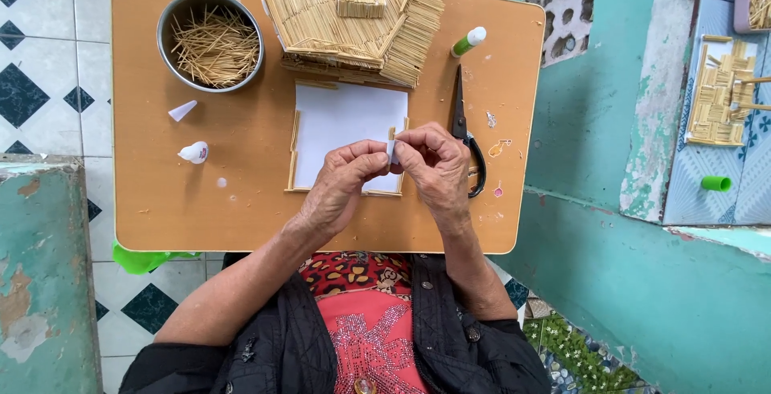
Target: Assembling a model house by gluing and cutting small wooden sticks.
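My left hand [341,185] and my right hand [438,169] meet above the near edge of a white sheet [345,125] framed with glued sticks. Both pinch a small white piece [391,151] between thumbs and fingertips. Behind the sheet stands a model house roof made of thin sticks [353,16]. The sheet lies on an orange table [201,201].
A metal bowl of loose sticks [210,40] sits at the far left. A white glue cap [182,110] and a small glue bottle [193,152] lie left of the sheet. Black scissors [462,125] and a green-capped tube [467,41] lie right. More stick panels [719,97] rest on a ledge.
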